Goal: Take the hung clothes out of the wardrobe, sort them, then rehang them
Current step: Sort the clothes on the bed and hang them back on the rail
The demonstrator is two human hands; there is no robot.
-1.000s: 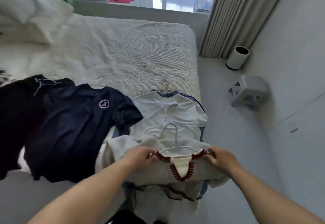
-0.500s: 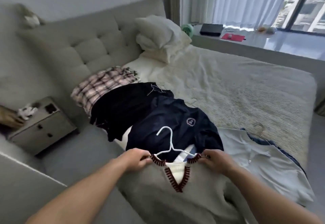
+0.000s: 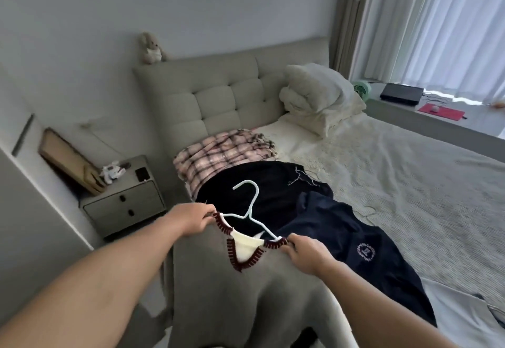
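Note:
I hold up a grey sweater (image 3: 246, 301) with a dark red V-neck trim, still on a white hanger (image 3: 252, 205). My left hand (image 3: 191, 217) pinches its left shoulder and my right hand (image 3: 306, 252) pinches its right shoulder. Behind it on the bed lie a navy T-shirt (image 3: 363, 252) with a round white logo, a black garment (image 3: 262, 183) and a pink plaid garment (image 3: 221, 153). A pale blue-white garment (image 3: 464, 317) shows at the lower right.
The bed (image 3: 410, 172) with a cream cover fills the right side, pillows (image 3: 317, 101) at its padded headboard (image 3: 218, 93). A grey two-drawer nightstand (image 3: 123, 202) stands left of the bed. A window ledge (image 3: 437, 112) with a black box and red mat runs along the far side.
I have lifted the grey sweater off the pile and carried it left towards the head of the bed; my view has swung left with it. Both hands keep their hold.

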